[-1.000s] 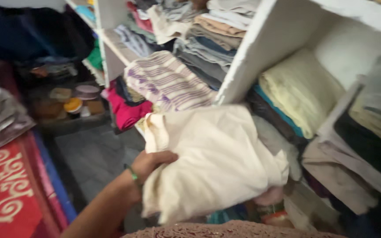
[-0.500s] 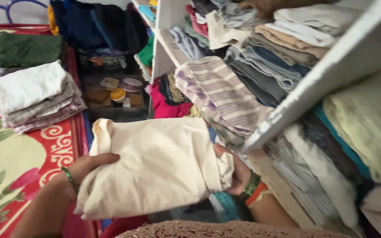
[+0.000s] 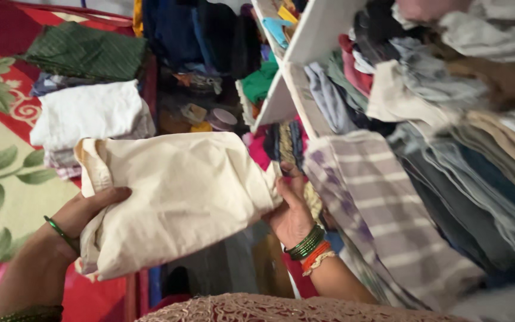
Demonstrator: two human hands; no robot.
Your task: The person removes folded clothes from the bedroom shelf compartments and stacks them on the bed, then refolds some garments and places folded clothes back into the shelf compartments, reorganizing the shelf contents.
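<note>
White open shelving (image 3: 305, 45) crammed with folded clothes fills the right and upper part of the head view; a red floral bedspread (image 3: 7, 179) covers the left. Largest on the shelves is a lilac-and-grey striped cloth (image 3: 382, 220) that spills from its stack toward the viewer, with grey, beige and blue folded garments (image 3: 466, 149) heaped above it. On the bedspread sit a pile topped by a white folded cloth (image 3: 90, 113) and, beyond it, a dark green folded cloth (image 3: 87, 53).

A folded cream garment (image 3: 180, 197) is held in mid-air between bedspread and shelving. Its long axis runs from lower left to upper right, the far end pointing at the shelf edge. The left hand (image 3: 81, 214) grips the lower left corner, thumb on top, fingers curled out of sight beneath the fabric. The right hand (image 3: 290, 211) supports the right end from below, fingers bent up against the cloth, and is the hand nearer the shelves, almost touching the striped cloth. Green bangles (image 3: 305, 243) and an orange one circle the right wrist; one green bangle (image 3: 61, 234) the left.

Small round tins and lids (image 3: 222, 118) lie in a dark lower compartment; their labels are too blurred to describe.
</note>
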